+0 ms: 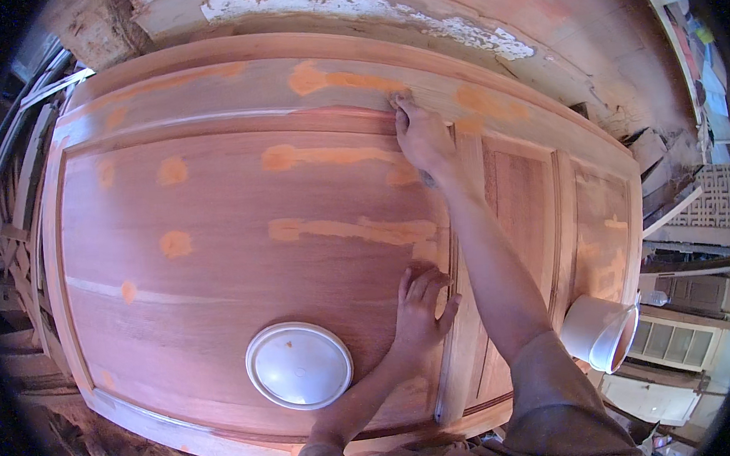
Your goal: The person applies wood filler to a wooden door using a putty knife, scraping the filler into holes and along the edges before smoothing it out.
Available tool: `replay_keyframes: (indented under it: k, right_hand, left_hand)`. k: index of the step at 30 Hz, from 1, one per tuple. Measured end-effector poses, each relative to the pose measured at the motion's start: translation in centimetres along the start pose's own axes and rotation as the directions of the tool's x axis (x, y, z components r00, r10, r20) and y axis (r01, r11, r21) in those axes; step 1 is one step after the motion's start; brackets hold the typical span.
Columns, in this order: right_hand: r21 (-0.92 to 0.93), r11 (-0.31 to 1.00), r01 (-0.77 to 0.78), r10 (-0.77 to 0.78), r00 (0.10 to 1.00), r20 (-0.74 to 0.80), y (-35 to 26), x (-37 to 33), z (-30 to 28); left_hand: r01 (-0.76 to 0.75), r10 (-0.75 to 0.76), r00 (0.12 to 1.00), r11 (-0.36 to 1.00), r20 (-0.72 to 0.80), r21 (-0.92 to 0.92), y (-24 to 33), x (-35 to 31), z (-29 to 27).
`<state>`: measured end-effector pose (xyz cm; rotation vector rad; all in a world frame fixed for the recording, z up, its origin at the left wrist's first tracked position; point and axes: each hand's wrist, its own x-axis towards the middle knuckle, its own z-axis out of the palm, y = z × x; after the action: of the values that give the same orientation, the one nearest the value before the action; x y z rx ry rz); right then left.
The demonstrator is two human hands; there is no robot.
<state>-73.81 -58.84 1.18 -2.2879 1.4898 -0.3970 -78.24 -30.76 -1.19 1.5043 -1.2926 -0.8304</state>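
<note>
A large reddish-brown wooden panelled door lies flat in front of me, with patches and streaks of orange filler on its panel and rails. My right hand reaches to the far rail beside an orange streak. Its fingers are closed and pressed to the wood; whatever they hold is mostly hidden, with only a small dark bit at the fingertips. Nearer to me, my left hand rests on the large panel by the raised moulding, fingers bent but apart, holding nothing.
A round white lid lies on the panel left of my left forearm. At the door's right end stands a white bucket with orange smears inside. Wood strips are stacked along the left, and a paint-flaked beam runs behind the door.
</note>
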Motion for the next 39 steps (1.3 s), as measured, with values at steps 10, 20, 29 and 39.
replay_keyframes:
  k: [10, 20, 29, 39]
  right_hand:
    - [-0.058, 0.998, -0.011, 0.011, 1.000, 0.002, 3.6, 0.5, -0.5]
    - [-0.078, 0.965, 0.249, -0.187, 0.870, 0.456, -2.3, 7.1, -7.3]
    - [-0.089, 0.657, 0.749, -0.457, 0.489, 0.743, -7.9, 13.4, -2.7]
    - [-0.146, 0.651, 0.745, -0.358, 0.471, 0.807, -3.3, 13.1, -5.9]
  left_hand:
    - [-0.049, 0.050, 0.997, 0.999, -0.062, 0.022, 0.8, 0.7, 0.1]
    - [-0.003, 0.003, 1.000, 1.000, -0.018, -0.004, 0.7, 0.3, -0.4]
    - [-0.002, 0.002, 1.000, 1.000, 0.010, -0.002, 0.5, 0.0, -0.6]
    - [0.032, -0.023, 0.994, 0.996, 0.110, -0.082, 0.9, -0.2, -2.5]
